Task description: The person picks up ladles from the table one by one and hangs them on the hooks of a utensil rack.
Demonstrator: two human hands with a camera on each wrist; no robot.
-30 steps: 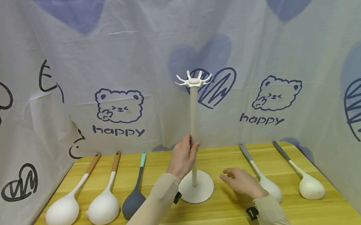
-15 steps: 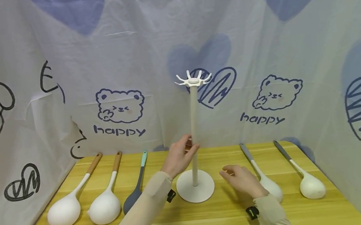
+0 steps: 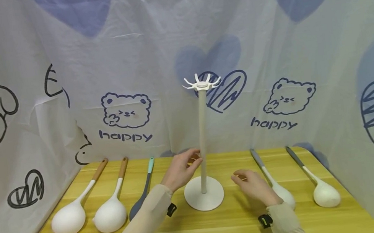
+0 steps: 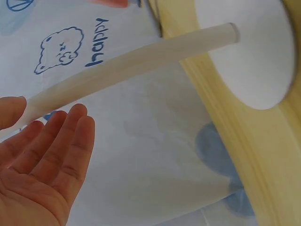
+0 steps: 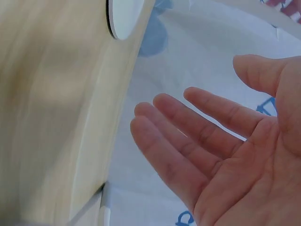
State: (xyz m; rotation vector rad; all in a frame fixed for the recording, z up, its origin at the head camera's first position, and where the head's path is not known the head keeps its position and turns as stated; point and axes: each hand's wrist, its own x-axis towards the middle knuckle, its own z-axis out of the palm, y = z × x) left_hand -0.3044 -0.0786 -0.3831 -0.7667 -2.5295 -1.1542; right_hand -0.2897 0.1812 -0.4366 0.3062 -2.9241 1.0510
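A white utensil stand with a ring of upturned hooks [image 3: 201,84], a slim pole [image 3: 202,126] and a round base [image 3: 205,203] stands upright mid-table. Just left of the pole is my left hand [image 3: 181,170], its fingers loosely extended and holding nothing. In the left wrist view, the thumb and fingers of that hand [image 4: 47,165] lie close to the pole [image 4: 131,63]; whether they touch it I cannot tell. My right hand [image 3: 253,186] hovers between the base and a grey-handled white ladle [image 3: 283,195]. Its fingers [image 5: 171,162] are relaxed, with an empty palm.
Left of the stand lie two white ladles with brown handles, one outermost [image 3: 68,219] and one inner [image 3: 110,216], and a dark ladle [image 3: 138,206] with a mint handle tip, partly behind my left sleeve. Another white ladle [image 3: 326,194] lies far right. A printed cloth [image 3: 161,38] hangs behind the table.
My left hand has loosened from around the pole, then drawn left and down beside it. The right hand stays almost in place. The stand and ladles keep their places.
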